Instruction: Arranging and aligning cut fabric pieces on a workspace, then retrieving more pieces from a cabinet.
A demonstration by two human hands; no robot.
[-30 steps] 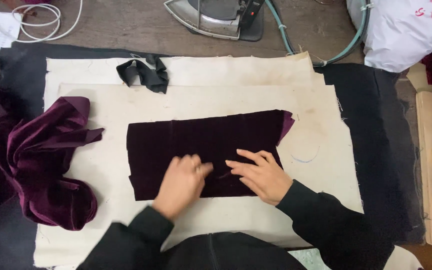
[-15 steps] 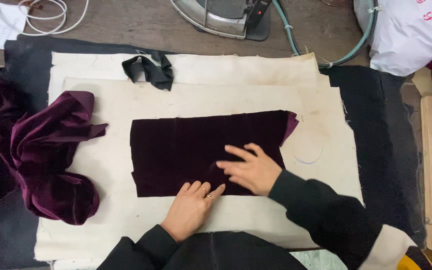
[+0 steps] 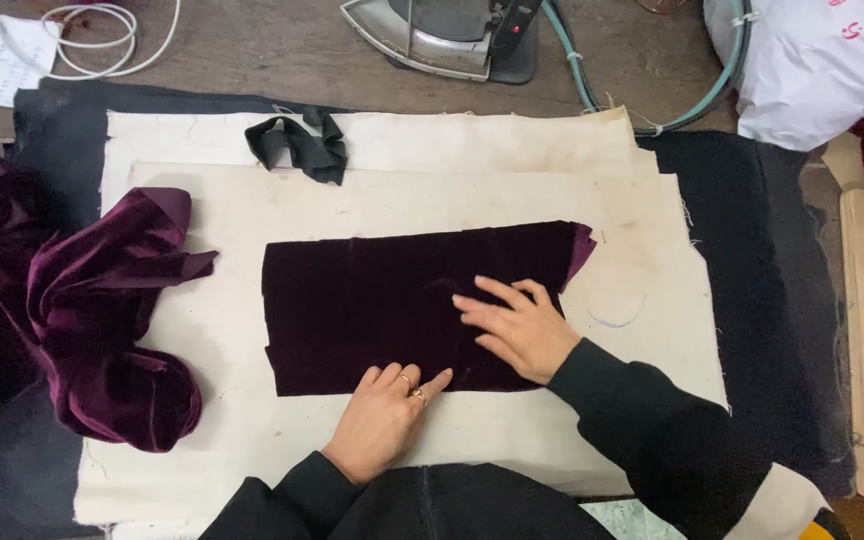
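Smoothing flat rectangular dark purple velvet piece (image 3: 402, 305), mid cream pressing cloth (image 3: 652, 330) on bench: right hand (image 3: 514, 328) spread flat on it, left hand (image 3: 384, 412) open at near edge. Next, likely pressing remaining creases outward, fingers kept flat.

dark purple velvet piece (image 3: 392, 305) lies flat, right corner seemingly folded
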